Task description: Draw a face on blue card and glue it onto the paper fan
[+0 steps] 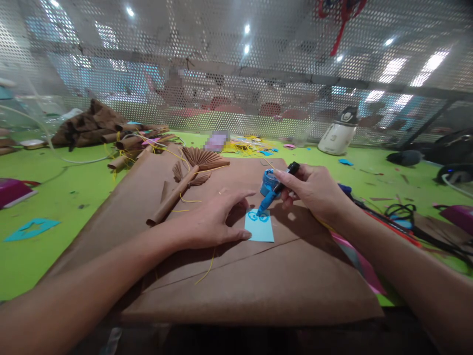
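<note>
My right hand (pixel 308 190) is closed around a thick black pen-like marker (pixel 283 185) with a blue lower end. Its tip touches a small light blue paper card (pixel 261 232), where darker blue rounded outlines show on the upper half. Fingers curved and apart, my left hand (pixel 218 217) rests beside the card, its thumb at the left edge. A small blue-smeared jar (pixel 269 181) stands just behind the marker. Under all of these lies a large brown paper sheet (pixel 236 286). To the left, a rolled brown paper stick (pixel 173 195) carries pleated paper fans (pixel 201 157).
Brown paper rolls (pixel 127 148) with yellow string lie at the back left of the green table (pixel 84 192). A white bottle (pixel 337 135) stands at the back right. Black cables (pixel 401 214) lie right of my right forearm. A perforated screen (pixel 221 64) rises behind the table.
</note>
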The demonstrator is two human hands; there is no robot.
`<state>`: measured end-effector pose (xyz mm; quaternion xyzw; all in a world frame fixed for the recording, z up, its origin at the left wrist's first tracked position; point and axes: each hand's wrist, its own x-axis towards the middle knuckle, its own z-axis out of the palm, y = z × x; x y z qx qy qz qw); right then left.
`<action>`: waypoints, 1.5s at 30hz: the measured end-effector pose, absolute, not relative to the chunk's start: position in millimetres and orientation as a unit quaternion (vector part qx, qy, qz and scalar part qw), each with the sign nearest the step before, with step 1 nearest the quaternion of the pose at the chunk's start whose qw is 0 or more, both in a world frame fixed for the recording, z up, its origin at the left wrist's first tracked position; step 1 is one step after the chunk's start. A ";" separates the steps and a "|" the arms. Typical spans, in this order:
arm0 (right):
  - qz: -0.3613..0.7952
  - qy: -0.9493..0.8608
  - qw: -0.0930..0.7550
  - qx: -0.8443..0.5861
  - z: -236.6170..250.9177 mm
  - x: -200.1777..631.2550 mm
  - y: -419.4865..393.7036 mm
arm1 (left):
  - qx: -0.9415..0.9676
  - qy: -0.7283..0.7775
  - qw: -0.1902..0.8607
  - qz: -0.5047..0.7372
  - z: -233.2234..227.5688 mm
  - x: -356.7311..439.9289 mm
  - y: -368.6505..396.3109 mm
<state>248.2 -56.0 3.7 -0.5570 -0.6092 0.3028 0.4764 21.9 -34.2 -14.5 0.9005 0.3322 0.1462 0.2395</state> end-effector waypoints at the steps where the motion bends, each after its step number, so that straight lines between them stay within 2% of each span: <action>1: 0.302 -0.610 0.478 -0.555 3.5 248.3 -55.8 | 0.900 0.334 0.240 0.144 -14.3 22.1 -34.2; 25: 0.327 -0.577 0.529 -0.530 6.6 246.6 -58.0 | 0.901 0.334 0.236 0.144 -14.1 21.3 -33.9; 33: 0.296 -0.621 0.487 -0.537 5.1 247.0 -59.2 | 0.901 0.332 0.239 0.147 -15.9 22.3 -33.5; 45: 0.297 -0.618 0.491 -0.538 8.3 245.4 -61.7 | 0.902 0.333 0.232 0.144 -15.2 21.8 -33.9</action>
